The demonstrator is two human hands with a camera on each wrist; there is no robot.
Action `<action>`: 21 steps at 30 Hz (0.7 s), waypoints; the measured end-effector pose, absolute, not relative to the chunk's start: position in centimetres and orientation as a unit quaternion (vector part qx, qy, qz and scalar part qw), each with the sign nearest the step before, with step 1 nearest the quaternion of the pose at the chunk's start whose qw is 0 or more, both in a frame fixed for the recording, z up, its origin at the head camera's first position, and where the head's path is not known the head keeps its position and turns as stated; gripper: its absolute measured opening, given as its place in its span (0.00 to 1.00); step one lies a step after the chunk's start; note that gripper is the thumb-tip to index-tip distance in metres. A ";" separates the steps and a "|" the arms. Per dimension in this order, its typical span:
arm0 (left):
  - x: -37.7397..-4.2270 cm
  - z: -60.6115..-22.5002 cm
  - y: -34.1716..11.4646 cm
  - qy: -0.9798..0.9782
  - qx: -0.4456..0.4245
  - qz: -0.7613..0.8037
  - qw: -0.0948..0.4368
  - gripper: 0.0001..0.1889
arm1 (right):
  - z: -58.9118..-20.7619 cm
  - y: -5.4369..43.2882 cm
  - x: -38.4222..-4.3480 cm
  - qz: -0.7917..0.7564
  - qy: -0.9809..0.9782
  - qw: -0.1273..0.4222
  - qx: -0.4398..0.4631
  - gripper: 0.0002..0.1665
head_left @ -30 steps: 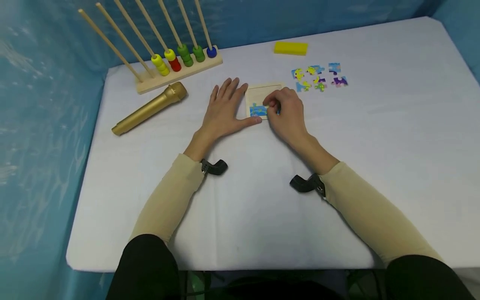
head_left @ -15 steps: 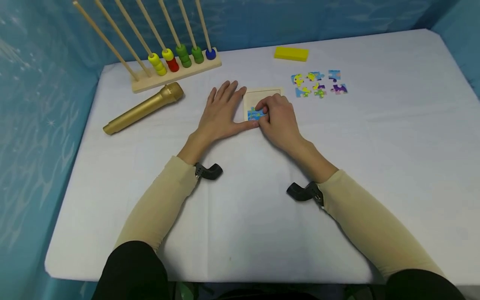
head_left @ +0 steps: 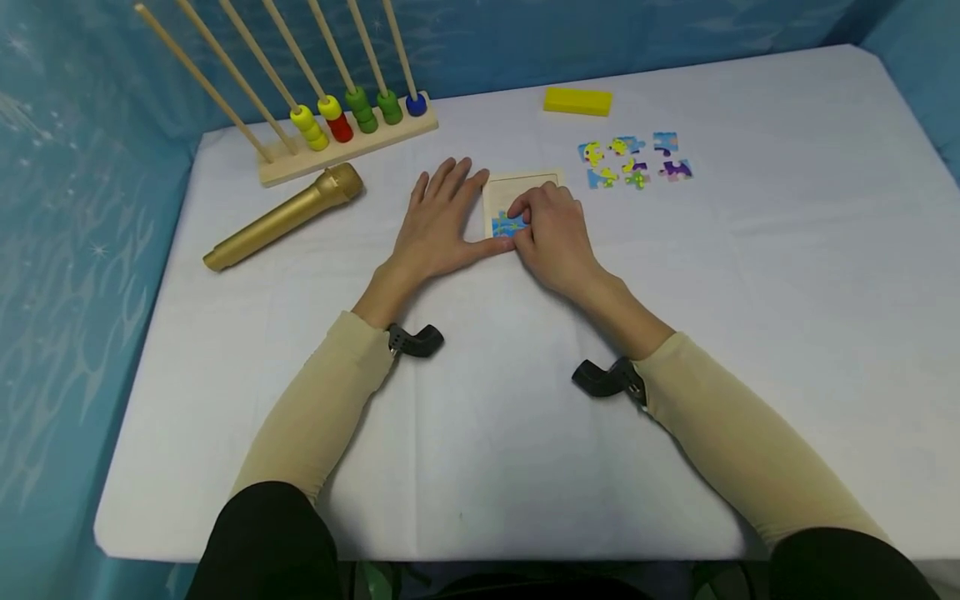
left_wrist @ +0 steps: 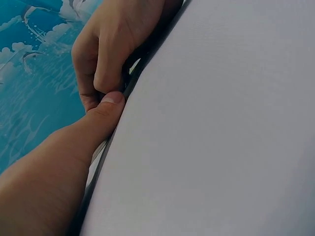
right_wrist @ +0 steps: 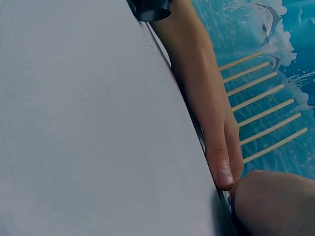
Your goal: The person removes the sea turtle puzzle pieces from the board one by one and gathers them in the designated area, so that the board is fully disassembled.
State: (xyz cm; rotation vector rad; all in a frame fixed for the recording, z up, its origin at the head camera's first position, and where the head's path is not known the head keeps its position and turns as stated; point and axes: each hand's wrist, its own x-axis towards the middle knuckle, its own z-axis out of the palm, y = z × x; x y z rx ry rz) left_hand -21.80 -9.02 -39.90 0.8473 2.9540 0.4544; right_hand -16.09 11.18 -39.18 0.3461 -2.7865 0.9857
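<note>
A small wooden puzzle tray (head_left: 522, 181) lies on the table, with blue puzzle pieces (head_left: 506, 225) along its near edge. My left hand (head_left: 435, 223) rests flat at the tray's left side, fingers spread, its thumb along the near edge. Over the right part of the tray, my right hand (head_left: 558, 242) has curled fingers and pinches a puzzle piece low in the tray, mostly hidden beneath them. In the left wrist view, the left thumb (left_wrist: 112, 101) meets the right hand's fingers (left_wrist: 106, 73). Several loose puzzle pieces (head_left: 636, 179), yellow, purple and blue, lie right of the tray.
A yellow block (head_left: 577, 101) lies toward the back edge. A gold microphone (head_left: 285, 218) lies to the left, in front of a wooden bead abacus (head_left: 352, 150) with tall rods. Blue sheeting (head_left: 637, 33) borders the white table (head_left: 480, 433).
The right hand has shifted slightly left and nearer across the tray, closer to the left thumb. The left hand stays at the tray's side. The camera view has shifted slightly.
</note>
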 end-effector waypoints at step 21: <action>-22.1 -39.7 -9.2 0.946 0.281 0.162 0.024 0.58 | -39.3 11.3 -16.3 0.329 -0.933 0.081 0.125 0.16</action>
